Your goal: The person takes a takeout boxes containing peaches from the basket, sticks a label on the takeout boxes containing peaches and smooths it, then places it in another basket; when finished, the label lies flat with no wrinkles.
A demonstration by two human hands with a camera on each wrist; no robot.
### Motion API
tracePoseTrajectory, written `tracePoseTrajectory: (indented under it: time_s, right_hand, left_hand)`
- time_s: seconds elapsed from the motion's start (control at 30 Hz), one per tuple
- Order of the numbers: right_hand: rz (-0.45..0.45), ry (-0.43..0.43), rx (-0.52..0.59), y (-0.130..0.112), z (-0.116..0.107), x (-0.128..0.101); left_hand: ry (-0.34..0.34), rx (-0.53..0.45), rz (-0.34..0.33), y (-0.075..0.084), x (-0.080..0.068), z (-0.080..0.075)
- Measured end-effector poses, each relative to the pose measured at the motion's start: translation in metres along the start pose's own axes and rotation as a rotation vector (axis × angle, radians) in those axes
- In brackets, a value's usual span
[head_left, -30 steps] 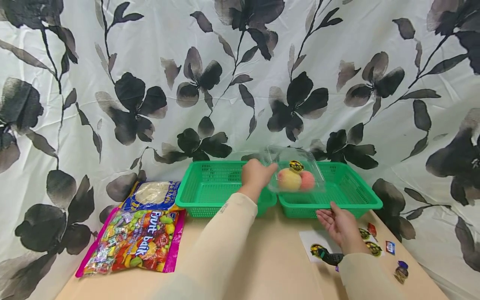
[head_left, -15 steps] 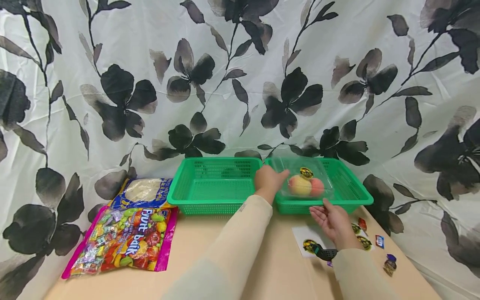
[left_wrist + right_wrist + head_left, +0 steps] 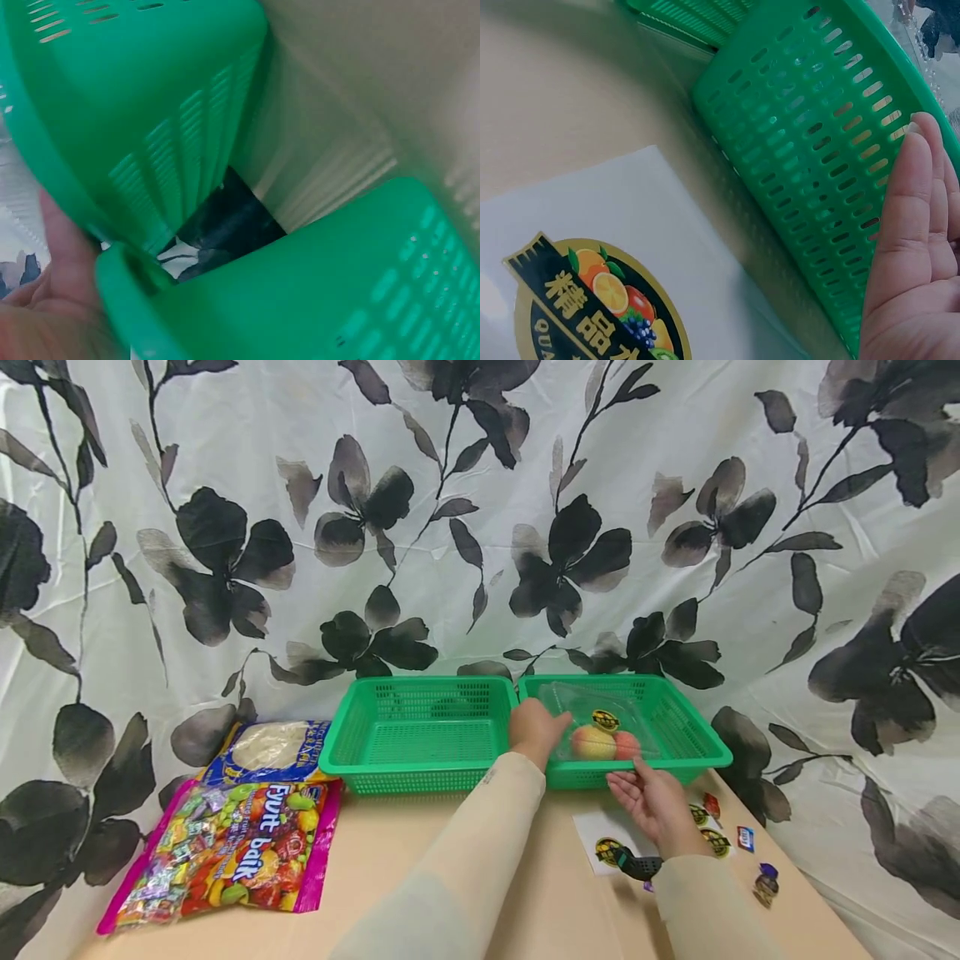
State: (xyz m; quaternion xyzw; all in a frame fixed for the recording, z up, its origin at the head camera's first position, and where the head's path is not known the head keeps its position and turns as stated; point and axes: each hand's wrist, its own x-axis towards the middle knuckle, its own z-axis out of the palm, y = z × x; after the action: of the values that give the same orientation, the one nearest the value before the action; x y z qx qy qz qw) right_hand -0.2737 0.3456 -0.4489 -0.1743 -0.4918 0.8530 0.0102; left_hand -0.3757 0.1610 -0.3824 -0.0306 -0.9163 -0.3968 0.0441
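A clear plastic box (image 3: pixel 573 714) with two peaches (image 3: pixel 594 743) and a round black-and-yellow sticker sits in the left part of the right green basket (image 3: pixel 697 727). My left hand (image 3: pixel 534 731) holds the box by its left side, above where the two baskets meet; its fingertips are hidden in the head view. In the left wrist view, part of the left hand (image 3: pixel 64 300) shows beside the basket rims. My right hand (image 3: pixel 656 810) lies at the right basket's front, fingers loosely extended. In the right wrist view its fingertips (image 3: pixel 916 139) are against the slotted wall near the rim.
The left green basket (image 3: pixel 420 766) stands beside the right one. A fruit candy bag (image 3: pixel 232 852) and a blue-and-yellow bag (image 3: pixel 266 747) lie left. White sticker sheets (image 3: pixel 592 831), a red wrapper (image 3: pixel 711 806), a blue wrapper (image 3: pixel 746 838) and a purple-topped candy (image 3: pixel 766 885) lie right. A floral curtain hangs behind.
My left hand has moved the peach box down and right relative to the baskets, from above the rim into the right basket. My right hand has stayed at that basket's front. The head view has shifted slightly.
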Motion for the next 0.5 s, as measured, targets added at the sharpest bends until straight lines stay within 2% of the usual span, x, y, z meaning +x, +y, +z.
tracePoseTrajectory:
  time_s: [0.33, 0.43, 0.5]
  right_hand:
    - [-0.029, -0.003, 0.001, 0.000, -0.002, 0.000]
    - [-0.040, -0.009, 0.001, 0.001, -0.001, 0.002]
    - [-0.049, -0.007, -0.006, 0.003, 0.000, 0.002]
  left_hand:
    - [-0.168, 0.094, 0.037, 0.015, -0.002, 0.002]
    - [-0.219, 0.085, 0.044, 0.017, -0.002, 0.000]
    - [-0.245, 0.032, 0.036, 0.017, -0.001, -0.001]
